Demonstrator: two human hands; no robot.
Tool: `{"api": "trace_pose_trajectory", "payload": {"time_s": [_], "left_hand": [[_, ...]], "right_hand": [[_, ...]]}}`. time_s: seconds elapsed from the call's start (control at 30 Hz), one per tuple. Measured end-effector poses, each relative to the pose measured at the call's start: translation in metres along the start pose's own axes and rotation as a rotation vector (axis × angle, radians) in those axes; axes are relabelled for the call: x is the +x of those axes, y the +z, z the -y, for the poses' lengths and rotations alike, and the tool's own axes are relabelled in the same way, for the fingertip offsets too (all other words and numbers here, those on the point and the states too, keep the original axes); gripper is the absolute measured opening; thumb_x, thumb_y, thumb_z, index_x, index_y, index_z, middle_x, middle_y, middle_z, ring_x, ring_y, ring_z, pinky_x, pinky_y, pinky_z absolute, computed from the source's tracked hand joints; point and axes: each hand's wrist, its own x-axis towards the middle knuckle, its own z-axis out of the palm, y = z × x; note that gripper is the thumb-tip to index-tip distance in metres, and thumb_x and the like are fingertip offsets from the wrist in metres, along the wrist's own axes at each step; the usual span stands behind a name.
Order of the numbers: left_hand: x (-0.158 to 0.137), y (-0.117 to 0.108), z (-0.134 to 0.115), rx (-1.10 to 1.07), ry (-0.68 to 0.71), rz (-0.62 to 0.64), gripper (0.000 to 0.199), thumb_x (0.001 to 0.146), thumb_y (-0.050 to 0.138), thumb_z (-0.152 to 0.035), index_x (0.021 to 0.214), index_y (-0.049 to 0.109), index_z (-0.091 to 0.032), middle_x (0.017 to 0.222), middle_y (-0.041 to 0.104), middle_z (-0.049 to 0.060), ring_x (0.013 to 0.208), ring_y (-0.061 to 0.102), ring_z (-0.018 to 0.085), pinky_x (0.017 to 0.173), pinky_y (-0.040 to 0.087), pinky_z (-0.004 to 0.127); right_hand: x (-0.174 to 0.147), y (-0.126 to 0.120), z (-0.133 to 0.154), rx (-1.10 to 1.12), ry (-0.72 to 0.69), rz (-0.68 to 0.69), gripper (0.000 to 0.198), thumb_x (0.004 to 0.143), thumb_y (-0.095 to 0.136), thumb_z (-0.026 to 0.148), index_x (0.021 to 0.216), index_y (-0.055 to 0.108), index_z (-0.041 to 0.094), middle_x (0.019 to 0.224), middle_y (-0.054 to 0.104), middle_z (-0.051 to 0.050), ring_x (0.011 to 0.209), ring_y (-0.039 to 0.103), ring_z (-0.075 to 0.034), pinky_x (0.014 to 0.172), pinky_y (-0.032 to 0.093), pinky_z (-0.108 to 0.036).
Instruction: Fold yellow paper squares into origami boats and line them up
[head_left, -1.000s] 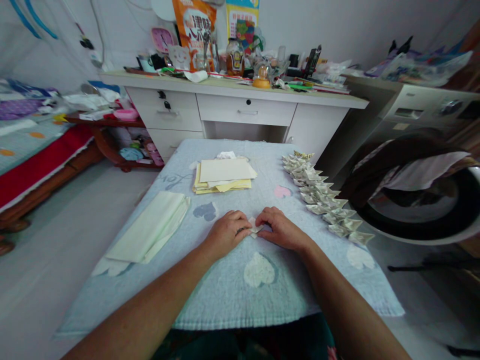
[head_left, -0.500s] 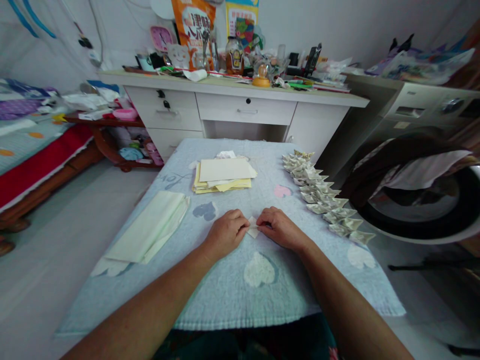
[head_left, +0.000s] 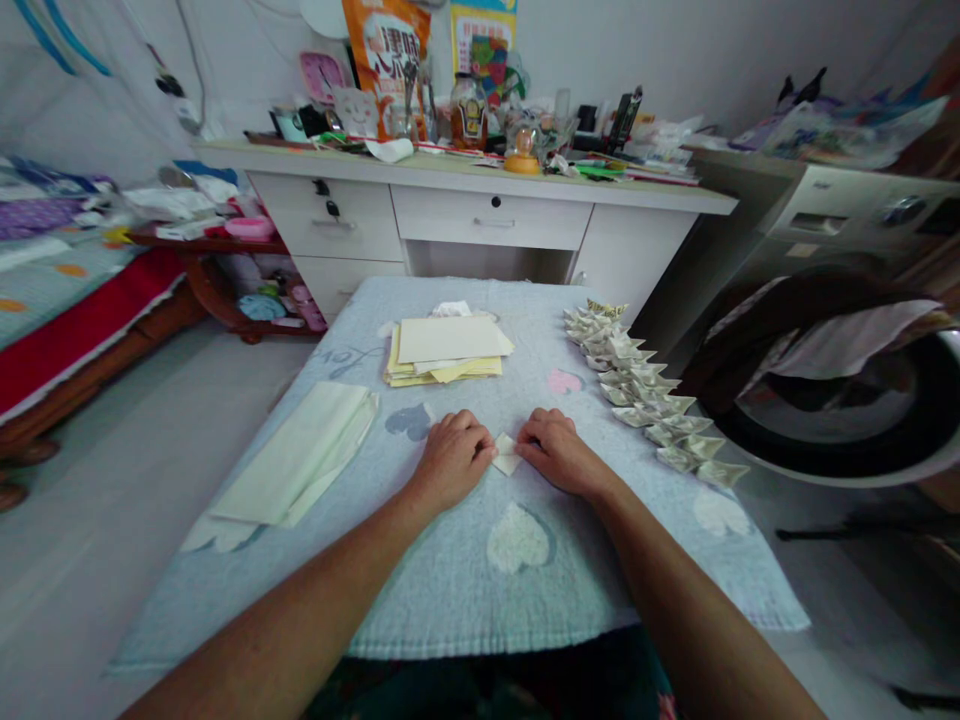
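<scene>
A small folded piece of pale paper [head_left: 506,456] lies on the cloth-covered table between my two hands. Its left corner is pinched by my left hand [head_left: 456,455], fingers closed. On the opposite side, my right hand [head_left: 553,448] grips the right corner with thumb and curled fingers. The fingertips hide both corners. Beyond my hands sits a stack of cream and yellow paper sheets [head_left: 450,342]. Larger folded pale-green sheets [head_left: 300,455] lie to the left of my left hand. Several folded paper boats [head_left: 649,395] stand in rows to the right.
A light-blue cloth with heart shapes [head_left: 450,610] covers the table. Behind it stands a white desk [head_left: 495,215] crowded with jars and packets. A washing machine [head_left: 840,230] with laundry hanging from its door is at right, a bed [head_left: 90,310] at left.
The fingers of both hands have shifted slightly on the paper, and more of its surface shows between them. Everything else stays in place.
</scene>
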Motion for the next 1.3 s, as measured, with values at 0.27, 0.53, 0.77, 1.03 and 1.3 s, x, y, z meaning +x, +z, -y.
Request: {"api": "trace_pose_trajectory", "payload": {"time_s": [0.27, 0.53, 0.77, 1.03, 1.3], "left_hand": [[-0.001, 0.001, -0.001, 0.048, -0.029, 0.011, 0.013, 0.085, 0.055, -0.026, 0.080, 0.066, -0.021, 0.091, 0.058, 0.004, 0.092, 0.052, 0.021, 0.081, 0.038, 0.034], [-0.001, 0.001, -0.005, 0.103, -0.064, -0.013, 0.013, 0.085, 0.057, -0.028, 0.077, 0.065, -0.020, 0.090, 0.057, 0.005, 0.091, 0.051, 0.021, 0.080, 0.038, 0.034], [-0.001, -0.001, -0.006, 0.105, -0.068, -0.020, 0.014, 0.085, 0.057, -0.028, 0.075, 0.064, -0.020, 0.090, 0.057, 0.005, 0.091, 0.051, 0.021, 0.081, 0.038, 0.035], [-0.002, 0.001, -0.005, 0.130, -0.105, -0.028, 0.015, 0.082, 0.060, -0.031, 0.073, 0.062, -0.021, 0.092, 0.057, 0.004, 0.093, 0.049, 0.022, 0.080, 0.036, 0.035], [-0.001, 0.001, -0.002, 0.123, -0.146, 0.004, 0.009, 0.082, 0.058, -0.029, 0.084, 0.064, -0.024, 0.097, 0.059, 0.004, 0.096, 0.048, 0.024, 0.079, 0.033, 0.036]], "right_hand": [[0.001, 0.002, 0.006, -0.060, 0.087, 0.001, 0.017, 0.090, 0.054, 0.025, 0.081, 0.066, 0.018, 0.089, 0.058, -0.004, 0.087, 0.047, -0.017, 0.079, 0.030, -0.031], [0.001, 0.006, 0.008, -0.087, 0.151, -0.019, 0.019, 0.090, 0.053, 0.030, 0.082, 0.067, 0.019, 0.096, 0.057, -0.005, 0.092, 0.045, -0.020, 0.077, 0.028, -0.032], [0.002, 0.006, 0.011, -0.126, 0.181, -0.009, 0.021, 0.091, 0.053, 0.032, 0.082, 0.066, 0.018, 0.097, 0.056, -0.006, 0.094, 0.045, -0.020, 0.077, 0.028, -0.032], [0.003, 0.009, 0.014, -0.194, 0.207, -0.009, 0.021, 0.090, 0.053, 0.035, 0.083, 0.065, 0.019, 0.099, 0.056, -0.007, 0.094, 0.045, -0.022, 0.076, 0.029, -0.032], [0.003, 0.007, 0.017, -0.215, 0.227, 0.015, 0.022, 0.091, 0.051, 0.035, 0.086, 0.066, 0.018, 0.102, 0.056, -0.008, 0.096, 0.044, -0.022, 0.078, 0.030, -0.033]]}}
